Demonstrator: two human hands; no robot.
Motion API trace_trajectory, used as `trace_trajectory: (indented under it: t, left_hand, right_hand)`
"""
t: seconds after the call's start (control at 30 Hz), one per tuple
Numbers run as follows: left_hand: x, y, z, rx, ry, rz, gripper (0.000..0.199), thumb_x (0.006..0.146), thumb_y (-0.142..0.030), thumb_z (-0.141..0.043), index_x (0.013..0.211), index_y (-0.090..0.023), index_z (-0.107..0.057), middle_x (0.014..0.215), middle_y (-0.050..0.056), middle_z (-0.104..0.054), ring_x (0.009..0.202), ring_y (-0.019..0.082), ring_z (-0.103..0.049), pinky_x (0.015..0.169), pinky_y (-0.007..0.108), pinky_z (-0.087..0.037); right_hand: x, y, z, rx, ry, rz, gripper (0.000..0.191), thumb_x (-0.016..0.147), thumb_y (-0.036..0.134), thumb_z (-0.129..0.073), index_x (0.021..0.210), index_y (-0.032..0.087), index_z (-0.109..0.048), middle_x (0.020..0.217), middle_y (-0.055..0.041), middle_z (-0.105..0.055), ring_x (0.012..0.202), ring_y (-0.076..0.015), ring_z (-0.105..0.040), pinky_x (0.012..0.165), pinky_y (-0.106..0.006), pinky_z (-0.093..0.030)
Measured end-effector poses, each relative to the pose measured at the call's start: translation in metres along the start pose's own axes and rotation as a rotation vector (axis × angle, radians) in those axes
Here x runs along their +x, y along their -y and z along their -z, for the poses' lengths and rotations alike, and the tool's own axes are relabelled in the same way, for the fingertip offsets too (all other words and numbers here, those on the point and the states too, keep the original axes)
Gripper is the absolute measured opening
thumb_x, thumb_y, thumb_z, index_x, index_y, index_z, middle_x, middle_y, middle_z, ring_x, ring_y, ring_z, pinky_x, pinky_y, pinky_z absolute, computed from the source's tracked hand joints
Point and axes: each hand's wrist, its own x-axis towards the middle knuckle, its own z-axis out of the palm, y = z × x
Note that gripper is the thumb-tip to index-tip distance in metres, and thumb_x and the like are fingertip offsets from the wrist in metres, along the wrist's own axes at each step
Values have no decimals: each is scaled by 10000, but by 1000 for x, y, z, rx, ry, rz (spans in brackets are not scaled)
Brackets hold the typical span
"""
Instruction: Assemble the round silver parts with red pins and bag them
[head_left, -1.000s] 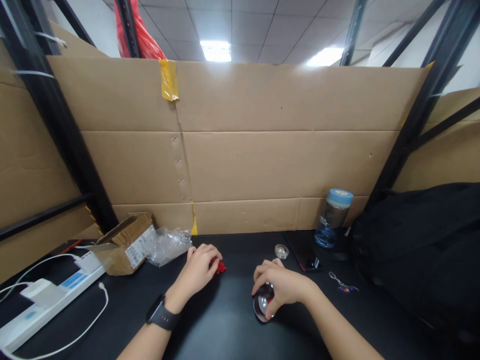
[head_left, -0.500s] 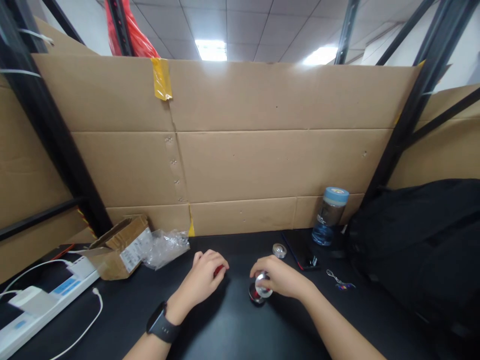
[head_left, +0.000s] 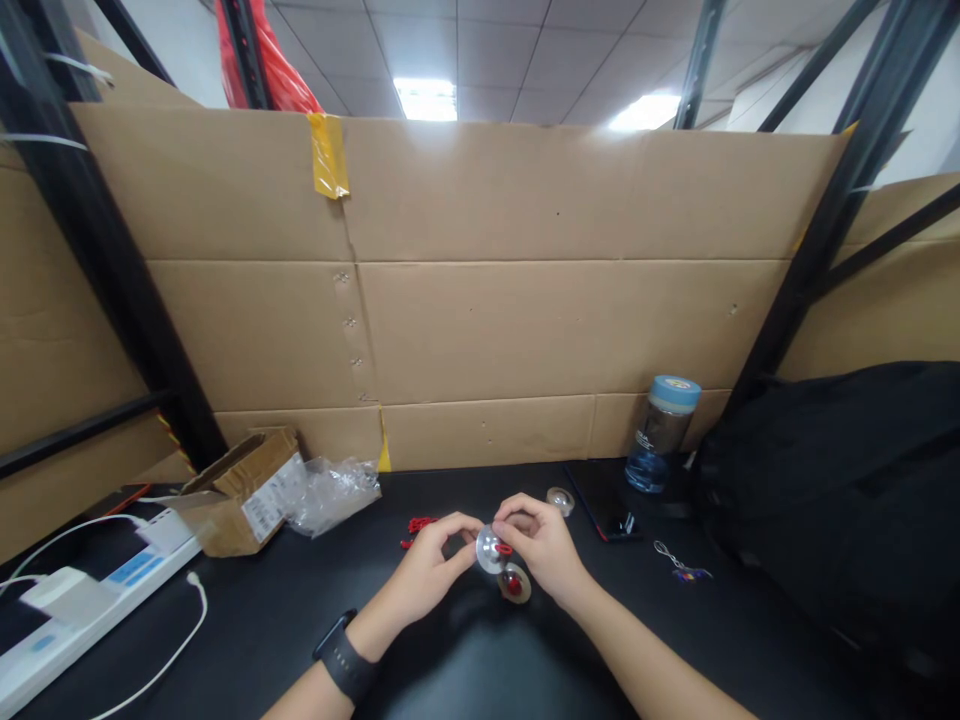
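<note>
i have both forearms coming in low over the black worktop (head_left: 487,680), angled inward so the hands meet near the middle. my left hand (head_left: 441,562) comes up from the lower left, a dark watch (head_left: 345,657) on its wrist, thumb and forefinger curved toward each other and clamped on the left edge of a clear round piece (head_left: 489,551). my right hand (head_left: 546,552) reaches in from the lower right, wrist bent a little, knuckles up, its fingers curled with the tips drawn to the upper right edge of that same piece; i cannot tell whether they are closed on it or only rest against it. the piece sits between the two hands, its face turned toward my camera, with a red loop (head_left: 504,549) showing at its right side. just below it i see a second round piece (head_left: 514,583) with something red in its middle; i cannot tell whether the two touch. a bundle of red cord (head_left: 421,525) lies just behind the left hand. beyond the right hand is a small clear dome (head_left: 560,500), beside a dark phone (head_left: 606,508), and farther right lies a small charm (head_left: 686,572).
</note>
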Motion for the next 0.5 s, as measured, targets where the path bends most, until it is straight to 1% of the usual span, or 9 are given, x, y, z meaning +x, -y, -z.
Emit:
trace_trajectory:
  t: [0.1,0.23,0.37,0.43,0.5]
  left_hand:
    - [0,3,-1,23,-25,29,213,905,-358,-681,1014,-185,-741,954,53,-724,908,192,-634,852,279,-459]
    - [0,4,-2,24,6,59,205,901,-354,-669,922,-171,-759,911,54,-745,880,198,-651,831,274,-462]
    - [1,5,-5,-53,41,101,271,922,-387,-629,909,-151,-761,889,53,-746,878,206,-652,820,269,-462]
    - [1,5,-7,-128,85,126,337,940,-431,-596,872,-139,-750,859,52,-737,855,202,-642,810,269,-459]
    - [0,2,-9,-221,138,160,378,951,-455,-567,841,-134,-735,847,51,-728,849,198,-634,827,274,-458]
  right_hand:
    - [-4,-5,-8,-37,-9,-14,215,805,327,-784,899,180,-659,839,0,-640,661,-132,-648,609,-241,-489]
    - [-10,-8,-14,-151,-13,2,143,856,301,-712,932,191,-660,981,-10,-595,600,-91,-614,545,-221,-450]
    - [-13,-4,-19,-253,-43,53,82,903,263,-628,895,187,-659,989,-14,-568,596,-80,-591,548,-222,-442]
    - [-14,-1,-19,-321,-41,75,85,915,229,-589,898,190,-662,975,-18,-577,602,-85,-583,547,-222,-438]
    - [-14,1,-17,-402,-36,104,129,909,171,-551,935,196,-675,973,-24,-597,612,-91,-577,549,-222,-436]
